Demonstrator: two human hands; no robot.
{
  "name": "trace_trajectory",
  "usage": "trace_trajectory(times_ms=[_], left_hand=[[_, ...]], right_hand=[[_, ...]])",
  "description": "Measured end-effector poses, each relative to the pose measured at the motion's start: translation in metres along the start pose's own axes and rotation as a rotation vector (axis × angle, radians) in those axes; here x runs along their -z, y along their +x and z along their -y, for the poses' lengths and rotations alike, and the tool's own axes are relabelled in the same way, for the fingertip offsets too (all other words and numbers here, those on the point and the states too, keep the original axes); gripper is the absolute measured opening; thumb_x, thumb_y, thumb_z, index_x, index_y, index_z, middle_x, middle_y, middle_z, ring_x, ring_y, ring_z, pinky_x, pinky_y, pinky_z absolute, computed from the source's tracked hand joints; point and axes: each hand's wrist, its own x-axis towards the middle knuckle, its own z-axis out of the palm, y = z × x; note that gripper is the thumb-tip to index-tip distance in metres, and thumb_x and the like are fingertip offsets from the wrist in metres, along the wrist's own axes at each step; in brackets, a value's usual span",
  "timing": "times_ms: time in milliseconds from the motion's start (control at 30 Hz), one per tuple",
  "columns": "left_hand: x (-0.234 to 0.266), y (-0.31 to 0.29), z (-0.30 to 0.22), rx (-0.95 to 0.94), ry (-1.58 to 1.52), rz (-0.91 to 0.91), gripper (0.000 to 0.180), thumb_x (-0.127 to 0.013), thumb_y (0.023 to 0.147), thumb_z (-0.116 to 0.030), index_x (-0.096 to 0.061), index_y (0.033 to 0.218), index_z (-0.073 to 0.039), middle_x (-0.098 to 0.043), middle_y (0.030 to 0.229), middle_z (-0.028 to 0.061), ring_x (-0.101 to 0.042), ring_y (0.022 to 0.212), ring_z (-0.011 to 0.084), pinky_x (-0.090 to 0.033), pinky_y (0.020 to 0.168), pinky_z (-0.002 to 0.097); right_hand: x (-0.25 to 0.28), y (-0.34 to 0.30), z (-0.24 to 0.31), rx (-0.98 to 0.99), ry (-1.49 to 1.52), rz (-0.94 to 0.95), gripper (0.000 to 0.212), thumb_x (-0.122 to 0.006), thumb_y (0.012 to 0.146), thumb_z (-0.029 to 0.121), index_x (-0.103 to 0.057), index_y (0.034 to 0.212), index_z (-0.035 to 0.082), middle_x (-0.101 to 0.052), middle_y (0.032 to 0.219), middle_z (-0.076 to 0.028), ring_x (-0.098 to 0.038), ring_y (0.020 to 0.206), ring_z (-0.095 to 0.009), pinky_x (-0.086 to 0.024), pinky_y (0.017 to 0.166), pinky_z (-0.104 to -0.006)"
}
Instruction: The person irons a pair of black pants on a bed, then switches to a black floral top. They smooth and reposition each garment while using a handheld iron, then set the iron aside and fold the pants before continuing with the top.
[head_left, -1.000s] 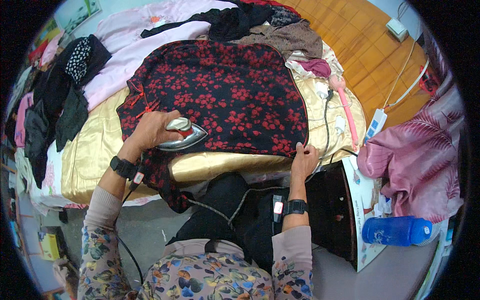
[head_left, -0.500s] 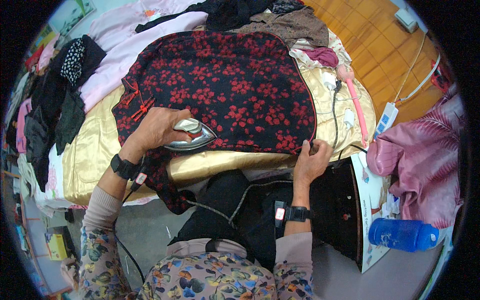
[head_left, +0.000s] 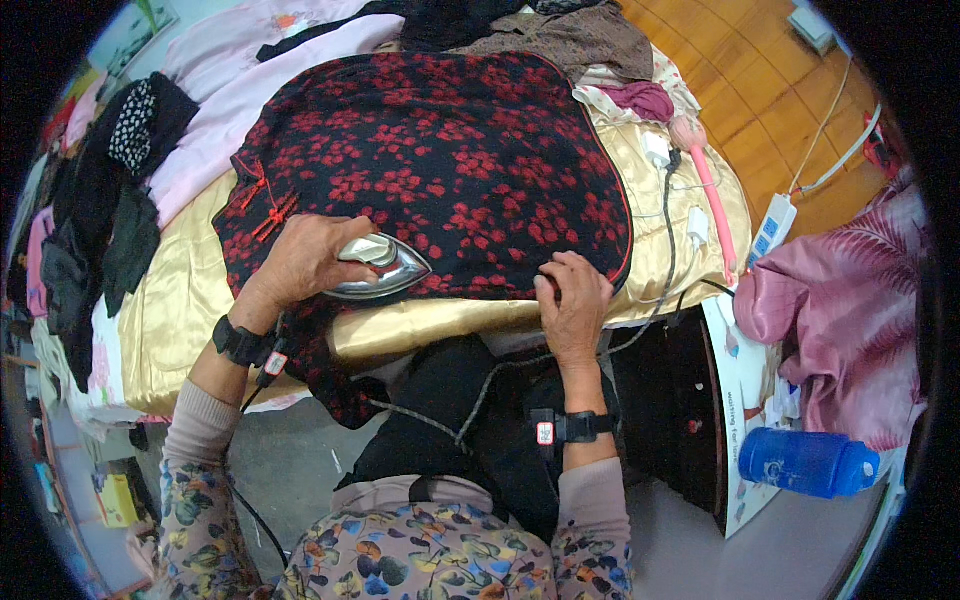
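My left hand (head_left: pixel 312 258) is wrapped round the pale handle of a clothes iron (head_left: pixel 405 277). The iron's shiny soleplate lies against a black garment (head_left: pixel 450 180) with red flowers, close to its near edge. Red piping rims the cloth, and red knotted fasteners (head_left: pixel 272 215) show at its left. My right hand (head_left: pixel 575 305) rests at the garment's near right edge, palm down, fingers bent on the cloth and thumb apart from them. One part of the garment (head_left: pixel 325 370) hangs over the front of the gold satin cover (head_left: pixel 400 328).
A cord (head_left: pixel 480 385) crosses my lap to the right. Plugs (head_left: pixel 697 225), a pink stick (head_left: pixel 710 195) and a power strip (head_left: pixel 773 230) lie right. A blue bottle (head_left: pixel 805 462) rests near pink fabric (head_left: pixel 840 320). Dark clothes (head_left: pixel 80 250) are heaped left.
My right hand has moved left along the near edge from the garment's corner, its fingers now on the cloth. The iron and left hand have barely shifted; the whole view has moved slightly.
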Motion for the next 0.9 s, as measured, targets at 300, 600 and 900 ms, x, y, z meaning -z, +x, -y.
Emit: trace_trajectory(times_ms=[300, 600, 900], left_hand=[[-0.002, 0.009, -0.012, 0.014, 0.062, -0.013, 0.039, -0.082, 0.082, -0.039, -0.063, 0.104, -0.012, -0.073, 0.092, 0.0129, -0.072, 0.088, 0.0362, -0.054, 0.071, 0.0479], [-0.002, 0.015, -0.021, 0.05, 0.041, 0.002, 0.041, -0.081, 0.083, -0.042, -0.065, 0.107, -0.013, -0.073, 0.093, 0.0127, -0.071, 0.088, 0.0371, -0.054, 0.072, 0.0482], [-0.003, 0.025, -0.039, 0.051, 0.003, -0.038, 0.04, -0.078, 0.086, -0.043, -0.066, 0.107, -0.012, -0.072, 0.089, 0.0149, -0.071, 0.086, 0.0378, -0.053, 0.071, 0.0497]], right_hand=[[-0.002, -0.004, -0.014, -0.091, -0.016, -0.051, 0.016, -0.071, 0.09, 0.017, -0.07, 0.106, 0.014, -0.066, 0.123, -0.005, -0.06, 0.124, -0.026, -0.035, 0.109, -0.0465], [-0.006, -0.006, -0.016, -0.09, -0.02, -0.068, 0.016, -0.069, 0.09, 0.016, -0.069, 0.106, 0.014, -0.066, 0.124, -0.004, -0.059, 0.126, -0.026, -0.034, 0.11, -0.0463], [-0.008, -0.007, -0.017, -0.092, -0.027, -0.076, 0.016, -0.068, 0.091, 0.016, -0.069, 0.107, 0.015, -0.066, 0.124, -0.003, -0.058, 0.127, -0.025, -0.033, 0.111, -0.046]])
